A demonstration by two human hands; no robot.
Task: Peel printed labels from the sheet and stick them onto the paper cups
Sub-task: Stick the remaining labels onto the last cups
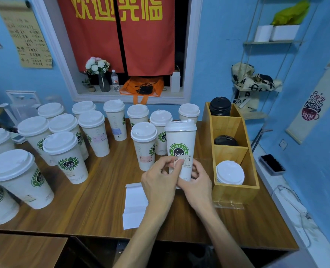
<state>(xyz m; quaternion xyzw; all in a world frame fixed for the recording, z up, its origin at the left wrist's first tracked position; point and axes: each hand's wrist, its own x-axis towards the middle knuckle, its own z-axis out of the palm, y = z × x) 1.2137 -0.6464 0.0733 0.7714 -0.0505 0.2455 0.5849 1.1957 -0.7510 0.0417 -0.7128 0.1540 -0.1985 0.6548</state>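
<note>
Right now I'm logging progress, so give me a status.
Left hand pinches label. Right hand grips cup. Label partly on cup. Nothing in the way.

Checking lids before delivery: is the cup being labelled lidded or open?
Lidded. The cup the right hand holds carries a white lid across its rim, while the left hand pinches the label against it.

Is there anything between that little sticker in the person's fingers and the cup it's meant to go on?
Nothing visible. The left hand pinches the label right against the wall of the cup, just under its green logo, while the right hand holds the cup's lower part.
</note>
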